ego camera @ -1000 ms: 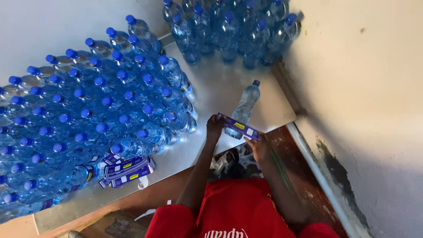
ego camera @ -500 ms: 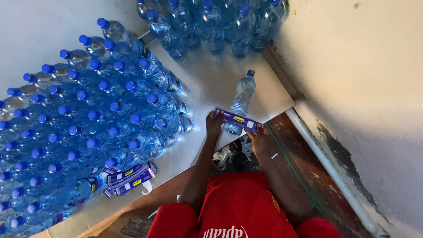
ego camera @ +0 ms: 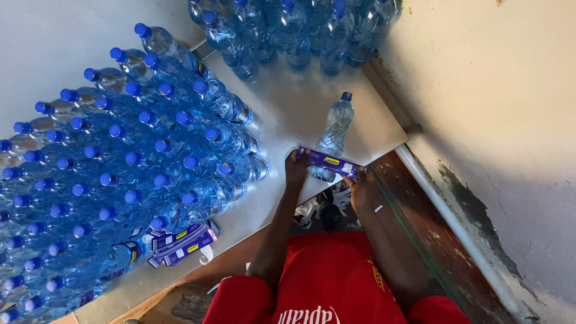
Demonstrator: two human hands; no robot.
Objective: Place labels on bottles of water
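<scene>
Rows of capped bottles (ego camera: pixel 138 162), spare labels (ego camera: pixel 180 243), perhaps

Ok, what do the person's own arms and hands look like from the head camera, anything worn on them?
Both arms are bare below short red sleeves. The left hand and right hand wear no gloves; no watch, ring or band shows. The red shirt carries white lettering and a small yellow mark.

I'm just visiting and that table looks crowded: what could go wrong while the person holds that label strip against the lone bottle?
The clear plastic bottle with a blue cap stands alone near the metal table's edge; a push from the left hand or right hand might tip it off. The purple label strip could go on crooked. The spare purple labels lie near the front edge and may slide off.
</scene>
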